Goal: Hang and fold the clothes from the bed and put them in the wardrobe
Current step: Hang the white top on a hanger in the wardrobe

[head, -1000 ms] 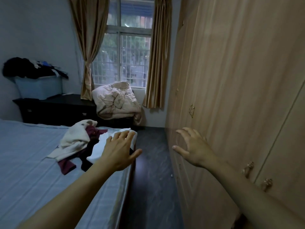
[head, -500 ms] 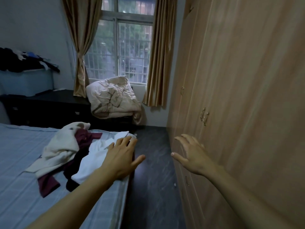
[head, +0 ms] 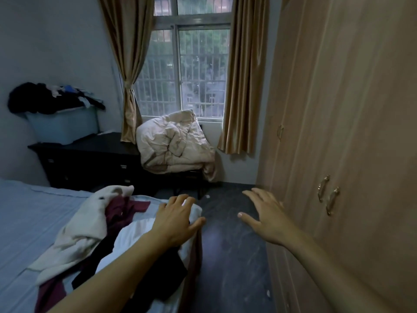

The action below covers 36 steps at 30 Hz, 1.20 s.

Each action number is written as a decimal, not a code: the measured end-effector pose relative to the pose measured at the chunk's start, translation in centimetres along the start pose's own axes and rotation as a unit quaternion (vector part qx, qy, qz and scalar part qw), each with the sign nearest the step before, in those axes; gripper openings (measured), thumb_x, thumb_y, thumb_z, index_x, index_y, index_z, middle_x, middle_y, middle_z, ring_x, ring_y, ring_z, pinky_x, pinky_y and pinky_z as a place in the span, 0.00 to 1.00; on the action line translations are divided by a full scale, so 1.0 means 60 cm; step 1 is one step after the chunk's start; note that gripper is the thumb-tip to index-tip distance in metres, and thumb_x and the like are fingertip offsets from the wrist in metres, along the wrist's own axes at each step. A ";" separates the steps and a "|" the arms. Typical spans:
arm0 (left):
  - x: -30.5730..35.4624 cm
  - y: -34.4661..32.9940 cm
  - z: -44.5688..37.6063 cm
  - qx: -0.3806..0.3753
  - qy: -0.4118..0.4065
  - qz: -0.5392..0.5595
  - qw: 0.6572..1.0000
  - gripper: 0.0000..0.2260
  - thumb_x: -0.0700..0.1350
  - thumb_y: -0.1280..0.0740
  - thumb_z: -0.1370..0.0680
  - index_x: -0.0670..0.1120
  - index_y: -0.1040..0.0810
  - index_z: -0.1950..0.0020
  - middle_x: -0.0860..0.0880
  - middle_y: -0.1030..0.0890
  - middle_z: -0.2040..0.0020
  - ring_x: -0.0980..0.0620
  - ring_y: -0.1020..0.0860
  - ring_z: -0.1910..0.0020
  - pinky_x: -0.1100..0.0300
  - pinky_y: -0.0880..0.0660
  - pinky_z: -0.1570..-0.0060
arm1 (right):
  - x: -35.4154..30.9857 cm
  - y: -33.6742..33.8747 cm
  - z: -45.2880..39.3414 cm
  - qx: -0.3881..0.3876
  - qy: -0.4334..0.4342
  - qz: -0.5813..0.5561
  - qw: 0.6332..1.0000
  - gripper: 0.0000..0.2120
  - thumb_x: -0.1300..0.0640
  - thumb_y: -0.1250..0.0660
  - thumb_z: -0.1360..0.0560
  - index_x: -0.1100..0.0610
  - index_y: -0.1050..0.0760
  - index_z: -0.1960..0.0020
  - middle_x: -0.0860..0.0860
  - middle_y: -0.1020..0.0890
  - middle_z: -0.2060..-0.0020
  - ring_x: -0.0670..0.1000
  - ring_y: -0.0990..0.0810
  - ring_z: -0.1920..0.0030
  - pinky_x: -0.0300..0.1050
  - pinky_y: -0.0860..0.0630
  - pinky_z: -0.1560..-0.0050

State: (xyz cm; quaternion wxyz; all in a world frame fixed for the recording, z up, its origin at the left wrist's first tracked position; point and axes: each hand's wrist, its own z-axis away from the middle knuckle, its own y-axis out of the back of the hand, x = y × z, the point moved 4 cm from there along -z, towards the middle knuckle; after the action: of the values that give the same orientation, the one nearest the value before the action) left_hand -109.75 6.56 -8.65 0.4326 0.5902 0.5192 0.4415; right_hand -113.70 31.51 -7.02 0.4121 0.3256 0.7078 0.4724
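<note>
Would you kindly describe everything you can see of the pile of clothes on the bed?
The pile of clothes lies loose and unfolded near the bed's right edge. It holds a cream, towel-like garment draped over a maroon piece, a white garment and a black one at the mattress edge. The open left hand is over the white garment; actual contact is unclear.

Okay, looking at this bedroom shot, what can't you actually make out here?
All in the head view:
- Inside of the wardrobe: its doors are shut.
- Dark garment on the bed: partly covered by the left forearm and the white garment.
- Contents of the blue storage bin: hidden by clothes heaped on top.
- Chair under the beige duvet: mostly covered.
- Whether the left hand touches the pile: unclear.
</note>
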 end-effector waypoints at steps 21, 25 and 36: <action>-0.150 -0.205 -0.719 0.017 -0.044 0.051 0.998 0.32 0.68 0.44 0.22 0.51 0.38 0.24 0.50 0.33 0.27 0.47 0.35 0.28 0.47 0.37 0.30 | 0.255 -0.079 -0.616 0.021 -0.051 -0.015 0.998 0.33 0.31 0.47 0.24 0.49 0.39 0.25 0.46 0.33 0.29 0.48 0.35 0.30 0.47 0.38 0.28; -0.137 -0.260 -0.858 0.008 -0.042 0.055 0.998 0.32 0.68 0.43 0.23 0.51 0.38 0.24 0.50 0.33 0.26 0.47 0.35 0.28 0.47 0.37 0.30 | 0.343 -0.114 -0.743 0.029 -0.046 -0.027 0.998 0.35 0.31 0.46 0.24 0.50 0.39 0.24 0.46 0.35 0.27 0.47 0.37 0.28 0.45 0.40 0.27; -0.172 -0.349 -1.188 -0.011 0.044 0.021 0.999 0.29 0.66 0.41 0.23 0.54 0.36 0.27 0.51 0.31 0.29 0.48 0.33 0.31 0.50 0.35 0.33 | 0.531 -0.189 -1.151 -0.007 0.015 -0.052 0.998 0.29 0.40 0.38 0.22 0.49 0.38 0.25 0.48 0.36 0.25 0.49 0.40 0.26 0.49 0.39 0.26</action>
State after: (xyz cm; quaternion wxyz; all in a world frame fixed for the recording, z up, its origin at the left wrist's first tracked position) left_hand -184.49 1.85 -12.89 0.4064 0.5762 0.5203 0.4818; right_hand -190.35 27.09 -11.68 0.4275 0.2781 0.7268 0.4600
